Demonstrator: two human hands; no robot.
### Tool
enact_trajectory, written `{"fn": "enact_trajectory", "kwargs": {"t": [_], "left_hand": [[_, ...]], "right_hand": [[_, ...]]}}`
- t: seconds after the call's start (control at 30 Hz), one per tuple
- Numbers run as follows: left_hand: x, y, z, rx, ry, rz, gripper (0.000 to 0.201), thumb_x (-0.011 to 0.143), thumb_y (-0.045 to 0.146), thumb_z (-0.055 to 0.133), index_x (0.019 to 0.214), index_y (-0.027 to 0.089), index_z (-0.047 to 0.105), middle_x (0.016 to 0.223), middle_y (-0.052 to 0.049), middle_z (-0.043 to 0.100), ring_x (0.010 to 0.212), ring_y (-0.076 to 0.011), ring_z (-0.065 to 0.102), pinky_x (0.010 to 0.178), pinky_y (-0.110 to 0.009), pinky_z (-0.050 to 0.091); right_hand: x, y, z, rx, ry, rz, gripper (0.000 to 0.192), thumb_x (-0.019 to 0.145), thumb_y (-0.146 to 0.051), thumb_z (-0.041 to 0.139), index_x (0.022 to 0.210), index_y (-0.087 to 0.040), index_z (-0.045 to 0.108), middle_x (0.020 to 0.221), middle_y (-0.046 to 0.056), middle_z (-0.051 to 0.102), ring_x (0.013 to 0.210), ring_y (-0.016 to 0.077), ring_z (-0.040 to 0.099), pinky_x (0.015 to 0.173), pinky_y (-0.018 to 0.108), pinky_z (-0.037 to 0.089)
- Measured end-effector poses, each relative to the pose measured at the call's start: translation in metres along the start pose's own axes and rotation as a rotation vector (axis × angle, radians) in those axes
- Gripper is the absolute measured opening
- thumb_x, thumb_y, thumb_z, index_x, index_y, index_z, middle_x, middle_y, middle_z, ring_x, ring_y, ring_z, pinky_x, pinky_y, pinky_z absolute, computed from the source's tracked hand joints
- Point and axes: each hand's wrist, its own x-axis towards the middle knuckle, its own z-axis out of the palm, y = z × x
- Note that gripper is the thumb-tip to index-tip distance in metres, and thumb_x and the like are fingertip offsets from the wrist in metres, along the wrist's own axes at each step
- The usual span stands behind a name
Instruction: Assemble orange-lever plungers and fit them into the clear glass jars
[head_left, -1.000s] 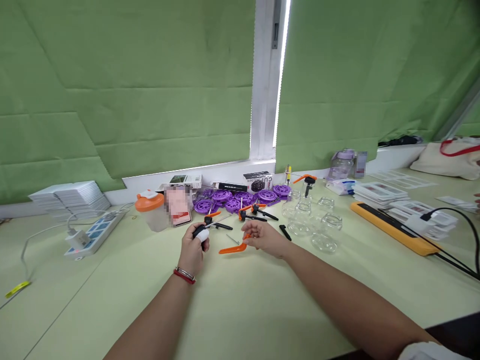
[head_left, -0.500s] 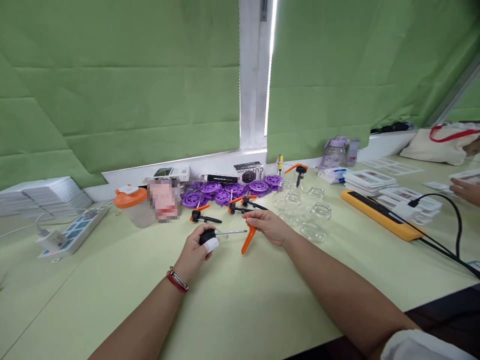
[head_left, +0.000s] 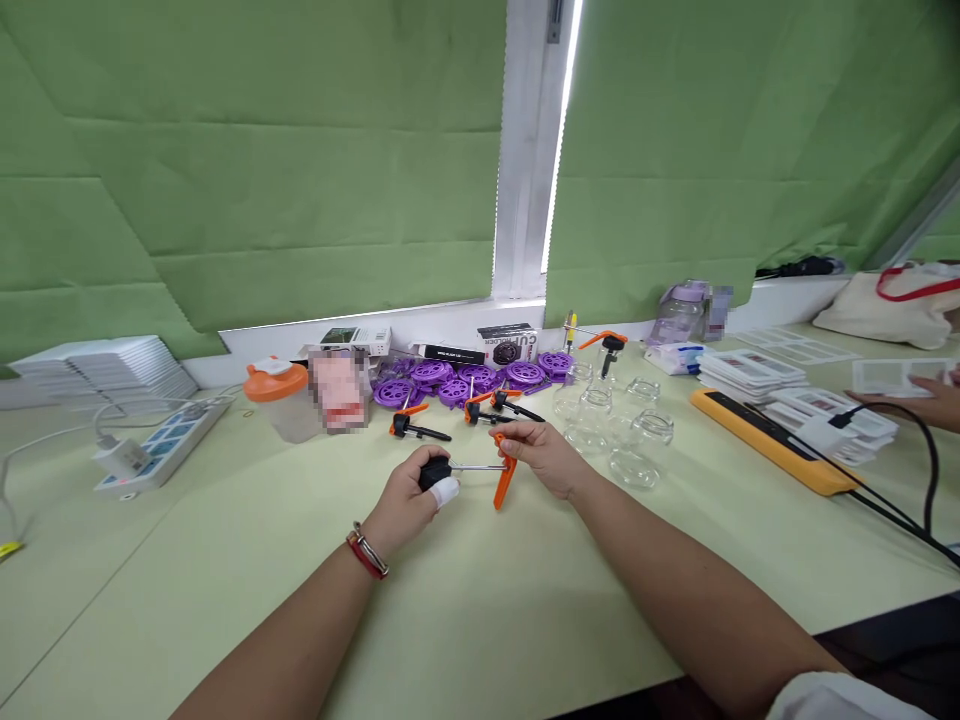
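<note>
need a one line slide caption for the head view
Left hand holds a black cap, right hand an orange lever, beside clear glass jars.

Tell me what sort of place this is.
Probably a small assembly or packing workbench by a window: a pale green table holding batches of purple wheels, clear glass jars and stacked white trays, under green blinds.

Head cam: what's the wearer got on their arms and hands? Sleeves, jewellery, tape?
Both forearms are bare. The left hand has a red-and-silver bangle at the wrist and a white wrap on one of its fingers. The right hand wears nothing; a white sleeve shows at the upper arm, bottom right.
</note>
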Motion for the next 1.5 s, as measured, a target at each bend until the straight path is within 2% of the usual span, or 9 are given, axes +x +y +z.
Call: {"fn": "enact_trajectory", "kwargs": {"t": [0.37,0.63,0.8,0.9,1.0,1.17,1.3,1.4,1.5], "left_hand": [[-0.002,0.001,0.009,0.18,-0.149,0.158,0.036,0.074,0.028,0.064,0.106,0.02,0.051,0.097,-0.004,0.056,0.085,-0.017,0.052,0.075,-0.029,0.042],[-0.005,0.004,0.017,-0.052,-0.243,0.079,0.042,0.074,0.026,0.065,0.111,0.022,0.045,0.101,-0.003,0.052,0.087,-0.0156,0.05,0.076,-0.028,0.041],[-0.005,0.007,0.014,-0.171,-0.264,0.072,0.045,0.068,0.021,0.07,0.108,0.021,0.05,0.101,-0.003,0.05,0.089,-0.016,0.047,0.077,-0.027,0.04],[-0.005,0.006,0.014,-0.345,-0.284,0.032,0.038,0.071,0.028,0.065,0.106,0.018,0.055,0.092,-0.003,0.051,0.077,-0.0142,0.045,0.064,-0.024,0.038],[-0.004,0.003,0.015,-0.48,-0.205,-0.033,0.032,0.081,0.042,0.052,0.096,0.014,0.06,0.077,-0.003,0.049,0.065,-0.0128,0.04,0.055,-0.025,0.034],[-0.001,0.001,0.013,-0.385,-0.174,-0.04,0.029,0.084,0.04,0.052,0.089,0.013,0.062,0.072,-0.002,0.05,0.062,-0.0117,0.041,0.054,-0.024,0.033],[0.005,0.003,0.003,-0.389,-0.015,-0.039,0.031,0.084,0.039,0.049,0.094,0.013,0.062,0.07,-0.002,0.052,0.058,-0.0112,0.044,0.052,-0.024,0.034],[0.011,0.005,-0.005,-0.494,0.164,-0.042,0.028,0.083,0.035,0.048,0.09,0.012,0.061,0.064,-0.001,0.051,0.052,-0.0106,0.044,0.05,-0.024,0.034],[0.016,0.004,-0.011,-0.627,0.273,-0.056,0.022,0.081,0.031,0.049,0.085,0.012,0.058,0.064,-0.001,0.052,0.051,-0.0109,0.045,0.049,-0.025,0.036]], "right_hand": [[-0.012,0.007,0.034,-0.308,-0.004,-0.237,0.022,0.064,-0.029,0.075,0.08,-0.018,0.067,0.077,0.002,0.066,0.071,0.0147,0.058,0.069,0.03,0.048],[-0.022,-0.001,0.049,-0.48,-0.043,-0.499,0.003,0.071,-0.022,0.071,0.074,-0.021,0.071,0.084,0.004,0.065,0.077,0.0154,0.062,0.074,0.029,0.05],[-0.024,-0.002,0.049,-0.67,-0.113,-0.593,0.013,0.076,-0.018,0.067,0.086,-0.024,0.073,0.092,0.004,0.069,0.091,0.0177,0.06,0.084,0.033,0.047],[-0.024,-0.003,0.049,-0.729,-0.148,-0.652,0.016,0.082,-0.018,0.061,0.092,-0.024,0.072,0.097,0.004,0.069,0.092,0.0169,0.059,0.085,0.033,0.046],[-0.025,-0.004,0.05,-0.764,-0.174,-0.666,0.018,0.083,-0.019,0.059,0.097,-0.024,0.07,0.102,0.004,0.068,0.094,0.0168,0.058,0.088,0.033,0.045],[-0.024,-0.007,0.046,-0.803,-0.225,-0.652,0.021,0.085,-0.023,0.056,0.101,-0.023,0.068,0.107,0.006,0.062,0.098,0.0167,0.058,0.088,0.031,0.046],[-0.012,-0.004,0.028,-0.741,0.045,-0.661,0.021,0.086,-0.025,0.052,0.102,-0.021,0.065,0.108,0.008,0.062,0.101,0.0182,0.057,0.09,0.033,0.045],[0.001,0.009,0.012,-0.78,0.241,-0.469,0.019,0.086,-0.021,0.05,0.096,-0.018,0.066,0.102,0.009,0.064,0.092,0.019,0.059,0.081,0.033,0.048],[0.01,0.025,0.007,-0.878,0.217,-0.232,0.024,0.082,-0.017,0.051,0.102,-0.017,0.065,0.102,0.009,0.066,0.087,0.0193,0.061,0.08,0.035,0.048]]}}
